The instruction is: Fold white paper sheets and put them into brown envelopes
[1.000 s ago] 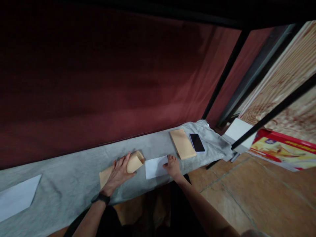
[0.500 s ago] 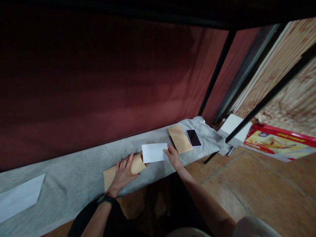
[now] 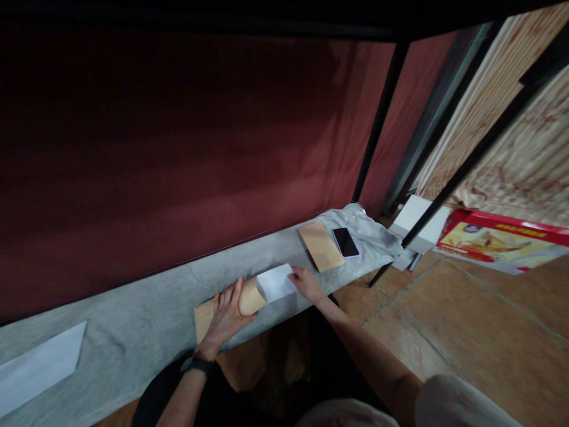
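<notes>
A brown paper envelope (image 3: 252, 298) lies on the grey cloth, its mouth facing right. My left hand (image 3: 229, 313) rests on top of it with the fingers spread, pressing it down. Between the thumb and fingers of my right hand (image 3: 306, 283) is the right end of a folded white paper (image 3: 276, 282). The paper's left end sits inside the envelope's mouth, and the rest shows outside. Behind my right hand lies another brown envelope (image 3: 322, 246), flat on the cloth.
A phone (image 3: 345, 242) lies to the right of the second envelope. At the far left is a white sheet (image 3: 42, 367) on the grey cloth (image 3: 146, 314). Black posts (image 3: 382, 121) rise at the right. A white box (image 3: 420, 222) and a red-and-yellow carton (image 3: 502, 240) stand beyond the cloth's right end.
My right hand has moved left relative to the envelope, and the white paper's left end has gone into its mouth. My left hand stays on the envelope. The view has shifted slightly.
</notes>
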`<control>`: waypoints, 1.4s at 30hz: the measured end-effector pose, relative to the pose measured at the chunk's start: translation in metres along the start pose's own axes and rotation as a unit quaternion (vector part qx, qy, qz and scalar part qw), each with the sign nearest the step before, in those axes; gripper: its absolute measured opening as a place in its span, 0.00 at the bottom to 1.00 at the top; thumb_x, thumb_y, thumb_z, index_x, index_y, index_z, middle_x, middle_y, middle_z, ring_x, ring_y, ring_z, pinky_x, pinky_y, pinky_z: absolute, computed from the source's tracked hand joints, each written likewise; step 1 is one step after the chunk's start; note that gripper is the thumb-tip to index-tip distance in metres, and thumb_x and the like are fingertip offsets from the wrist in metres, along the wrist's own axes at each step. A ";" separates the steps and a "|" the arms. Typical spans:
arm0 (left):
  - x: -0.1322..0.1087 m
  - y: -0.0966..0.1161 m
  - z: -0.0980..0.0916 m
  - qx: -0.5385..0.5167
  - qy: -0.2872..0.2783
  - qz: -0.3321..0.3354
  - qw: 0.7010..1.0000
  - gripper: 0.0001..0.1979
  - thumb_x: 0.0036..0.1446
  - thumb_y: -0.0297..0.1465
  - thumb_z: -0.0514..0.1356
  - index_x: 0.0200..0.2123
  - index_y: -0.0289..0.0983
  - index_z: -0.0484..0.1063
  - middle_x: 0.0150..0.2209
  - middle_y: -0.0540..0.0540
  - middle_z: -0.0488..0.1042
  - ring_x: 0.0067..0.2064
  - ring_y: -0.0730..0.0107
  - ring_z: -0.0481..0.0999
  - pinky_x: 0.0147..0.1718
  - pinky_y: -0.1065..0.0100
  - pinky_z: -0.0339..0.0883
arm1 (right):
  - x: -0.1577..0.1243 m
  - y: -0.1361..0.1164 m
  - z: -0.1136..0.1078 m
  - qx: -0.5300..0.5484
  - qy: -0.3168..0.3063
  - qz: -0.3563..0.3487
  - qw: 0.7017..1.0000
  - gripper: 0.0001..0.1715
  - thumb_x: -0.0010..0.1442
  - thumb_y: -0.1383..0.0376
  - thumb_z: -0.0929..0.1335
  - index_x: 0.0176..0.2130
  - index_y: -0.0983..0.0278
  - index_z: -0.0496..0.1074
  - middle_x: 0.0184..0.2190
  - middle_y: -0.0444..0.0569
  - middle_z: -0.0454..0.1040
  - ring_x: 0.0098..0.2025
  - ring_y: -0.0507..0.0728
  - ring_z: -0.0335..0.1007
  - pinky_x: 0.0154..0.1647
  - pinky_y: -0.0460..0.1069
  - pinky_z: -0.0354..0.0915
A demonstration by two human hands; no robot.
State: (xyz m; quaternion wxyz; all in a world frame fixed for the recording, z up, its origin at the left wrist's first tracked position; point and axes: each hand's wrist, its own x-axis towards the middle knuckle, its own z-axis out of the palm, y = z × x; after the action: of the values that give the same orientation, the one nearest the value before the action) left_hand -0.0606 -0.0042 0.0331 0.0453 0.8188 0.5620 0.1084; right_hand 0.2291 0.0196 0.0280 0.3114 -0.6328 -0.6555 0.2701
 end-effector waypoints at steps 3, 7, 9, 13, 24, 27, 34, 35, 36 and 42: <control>0.006 0.013 -0.002 -0.001 0.012 0.019 1.000 0.59 0.49 0.42 0.67 0.74 0.42 0.32 0.64 0.36 0.64 0.65 0.42 0.64 0.67 0.39 0.44 | -0.003 -0.009 0.013 0.001 -0.002 0.007 1.000 0.12 0.65 0.70 0.66 0.35 0.61 0.79 0.30 0.46 0.81 0.33 0.56 0.77 0.32 0.45 0.64; 0.013 0.028 -0.005 -0.004 0.022 0.046 0.999 0.58 0.50 0.41 0.66 0.74 0.41 0.32 0.63 0.35 0.64 0.65 0.41 0.64 0.67 0.38 0.46 | -0.008 -0.021 0.029 0.013 -0.004 0.011 1.000 0.15 0.69 0.67 0.64 0.36 0.63 0.80 0.30 0.47 0.80 0.32 0.55 0.76 0.32 0.46 0.66; 0.015 0.034 -0.006 0.005 0.024 0.063 0.998 0.57 0.51 0.40 0.65 0.74 0.39 0.33 0.63 0.34 0.64 0.66 0.41 0.63 0.67 0.37 0.46 | -0.009 -0.026 0.034 0.017 0.000 0.011 1.000 0.17 0.70 0.66 0.64 0.33 0.64 0.80 0.32 0.50 0.81 0.38 0.56 0.76 0.39 0.47 0.69; 0.018 0.042 -0.004 0.015 0.033 0.084 0.996 0.55 0.52 0.40 0.64 0.74 0.37 0.34 0.64 0.32 0.64 0.66 0.40 0.62 0.67 0.37 0.46 | -0.008 -0.030 0.038 0.028 -0.001 0.013 1.000 0.17 0.68 0.66 0.66 0.30 0.63 0.79 0.34 0.50 0.81 0.45 0.58 0.75 0.47 0.50 0.69; 0.025 0.048 0.002 -0.001 0.046 0.108 0.993 0.54 0.52 0.41 0.64 0.74 0.37 0.37 0.62 0.32 0.65 0.66 0.41 0.63 0.66 0.36 0.47 | -0.021 -0.028 0.031 0.067 0.029 0.038 0.997 0.05 0.63 0.68 0.69 0.37 0.62 0.77 0.42 0.49 0.78 0.38 0.53 0.75 0.40 0.45 0.67; 0.026 0.048 0.003 -0.002 0.052 0.120 0.991 0.54 0.52 0.41 0.65 0.74 0.37 0.37 0.62 0.32 0.66 0.65 0.41 0.64 0.65 0.36 0.49 | -0.023 -0.025 0.031 0.112 0.074 0.065 0.989 0.04 0.59 0.70 0.70 0.37 0.62 0.74 0.39 0.48 0.77 0.39 0.55 0.75 0.42 0.47 0.68; 0.030 0.054 0.002 -0.004 0.050 0.126 0.991 0.57 0.52 0.40 0.67 0.74 0.40 0.34 0.64 0.33 0.64 0.67 0.42 0.62 0.67 0.37 0.46 | -0.018 -0.016 0.034 0.238 0.107 0.094 0.961 0.19 0.54 0.73 0.68 0.47 0.60 0.70 0.31 0.41 0.73 0.34 0.55 0.72 0.39 0.49 0.68; 0.030 0.054 0.001 -0.007 0.047 0.128 0.991 0.57 0.52 0.40 0.67 0.74 0.40 0.34 0.65 0.33 0.63 0.67 0.42 0.62 0.67 0.37 0.45 | -0.016 -0.013 0.034 0.255 0.099 0.099 0.957 0.21 0.53 0.73 0.69 0.47 0.61 0.71 0.31 0.41 0.73 0.34 0.55 0.72 0.38 0.49 0.68; 0.031 0.053 0.000 -0.011 0.043 0.129 0.991 0.57 0.52 0.40 0.67 0.74 0.40 0.34 0.66 0.33 0.62 0.68 0.42 0.61 0.68 0.37 0.44 | -0.014 -0.011 0.035 0.271 0.088 0.104 0.953 0.20 0.53 0.73 0.69 0.46 0.61 0.72 0.30 0.41 0.73 0.33 0.55 0.71 0.37 0.49 0.68; 0.025 0.050 0.001 -0.117 0.039 0.083 0.989 0.53 0.54 0.47 0.66 0.74 0.43 0.40 0.73 0.34 0.51 0.74 0.41 0.47 0.69 0.37 0.40 | -0.005 0.003 0.041 0.321 0.073 0.103 0.939 0.07 0.54 0.70 0.65 0.26 0.65 0.71 0.20 0.40 0.66 0.25 0.52 0.63 0.27 0.47 0.61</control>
State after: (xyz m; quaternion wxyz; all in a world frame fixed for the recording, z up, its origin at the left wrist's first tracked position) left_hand -0.0061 0.0006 0.0450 0.1092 0.8468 0.4770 0.2085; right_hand 0.2004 0.0168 -0.0015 0.5150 -0.5812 -0.4412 0.4497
